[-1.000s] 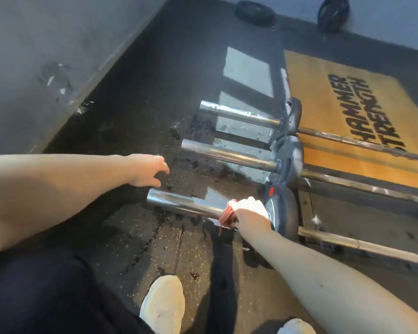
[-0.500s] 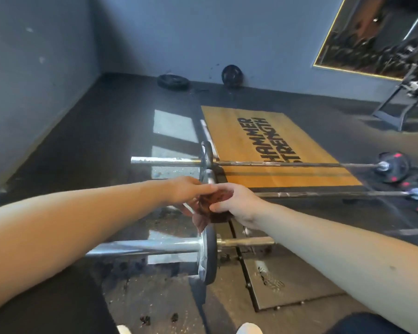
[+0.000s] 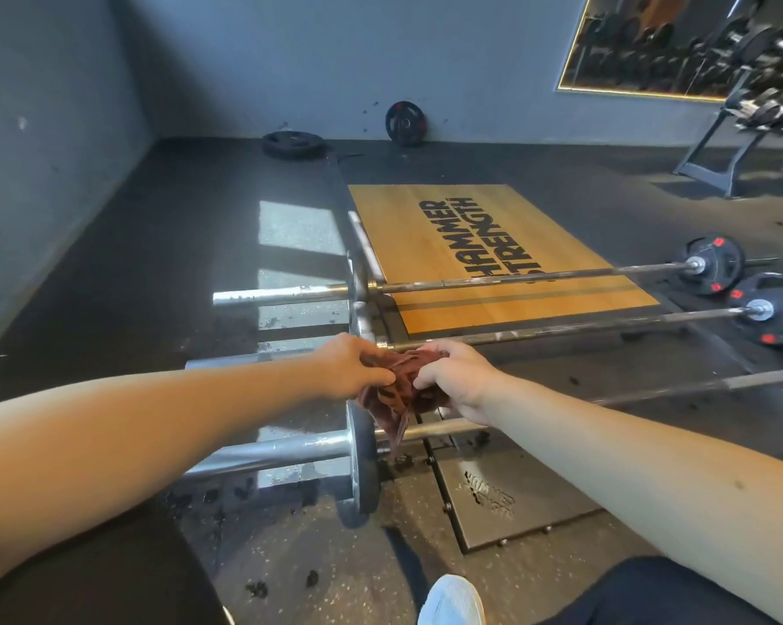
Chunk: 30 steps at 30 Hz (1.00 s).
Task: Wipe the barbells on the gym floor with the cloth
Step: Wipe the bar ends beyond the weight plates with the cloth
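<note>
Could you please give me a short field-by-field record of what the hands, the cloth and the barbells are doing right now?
left hand: pinches the cloth
right hand: grips the same cloth
cloth: dark red, bunched between both hands, one corner hanging over the nearest barbell; contact unclear
other bars: middle barbell and far barbell, untouched, lying parallel
surroundings: wooden platform, loose plates beyond it, dumbbell rack

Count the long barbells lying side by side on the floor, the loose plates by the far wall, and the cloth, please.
Barbells: 3 (far, middle, near)
Loose plates: 2 (flat, leaning)
Cloth: 1
Total: 6
</note>
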Motion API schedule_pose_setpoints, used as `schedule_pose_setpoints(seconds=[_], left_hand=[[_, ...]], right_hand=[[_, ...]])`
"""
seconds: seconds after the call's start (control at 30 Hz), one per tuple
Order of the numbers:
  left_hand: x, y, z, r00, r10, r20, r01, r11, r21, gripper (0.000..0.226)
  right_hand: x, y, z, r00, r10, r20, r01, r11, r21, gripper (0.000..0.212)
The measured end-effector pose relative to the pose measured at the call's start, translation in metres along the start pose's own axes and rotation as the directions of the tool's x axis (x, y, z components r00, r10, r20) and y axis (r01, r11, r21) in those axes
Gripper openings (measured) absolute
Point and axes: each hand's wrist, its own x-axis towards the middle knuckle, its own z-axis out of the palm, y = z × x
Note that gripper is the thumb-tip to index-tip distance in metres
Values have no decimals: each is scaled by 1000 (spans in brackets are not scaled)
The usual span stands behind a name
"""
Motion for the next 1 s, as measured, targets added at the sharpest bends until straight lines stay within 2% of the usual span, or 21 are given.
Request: schedule_pose_setpoints(seconds=[0.07,0.2,0.5,0.73,0.83,0.93,1.0], left_hand=[[4,0,1,999,-19,-43,21,999,45,27],[7,-2,8,994,-87,-61,89,996,28,30],[17,-2,10,991,-121,-63,121,993,4,30],[18,-3,8,994,-101,-46,100,995,-24,42],[20,-4,4,998,-69,4,69,994,-82,61],[16,-7,2,991,-66,117,83,985,-148,74],[11,-11,2,982,-95,162,133,960,-245,71]], right_hand=[[1,4,-6,1000,5,-25,-3,999,52,37],[6,14,-10,997,17,-71,-12,997,73,30],[16,19,-8,998,54,-28,-45,968,248,29],[14,14,-10,991,58,-121,-35,982,184,13],[13,11,-12,986,56,-155,-28,984,175,7],[14,13,-14,978,47,-202,-21,992,128,9],[14,12,-12,974,39,-224,-10,992,129,13]])
